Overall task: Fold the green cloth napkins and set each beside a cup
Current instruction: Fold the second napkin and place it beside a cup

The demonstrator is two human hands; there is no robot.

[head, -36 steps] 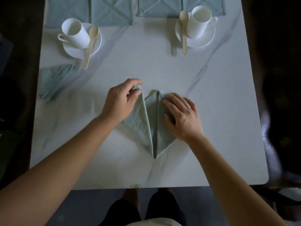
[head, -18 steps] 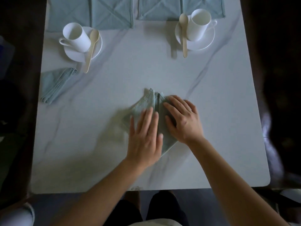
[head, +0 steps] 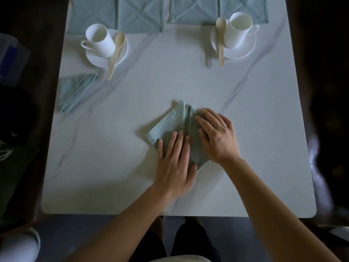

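A pale green napkin [head: 170, 122] lies folded into a kite shape at the table's middle. My left hand [head: 174, 163] presses flat on its near left part, fingers straight. Flat on the right flap rests my right hand [head: 217, 135]. The napkin's near tip is hidden under my hands. A folded green napkin [head: 75, 91] lies by the table's left edge, below the left white cup [head: 99, 40] on its saucer. The right white cup [head: 238, 29] stands on a saucer at the back right.
Wooden spoons [head: 116, 53] [head: 221, 40] lean on each saucer. Unfolded green napkins [head: 139, 14] [head: 196, 10] lie along the far edge of the white marble table [head: 264, 148]. My knees show below the near edge. A plastic box [head: 11, 59] sits off the table at left.
My left hand let go of the napkin's top left corner, folded that flap in and now presses flat on the near left part. My right hand stayed in place.
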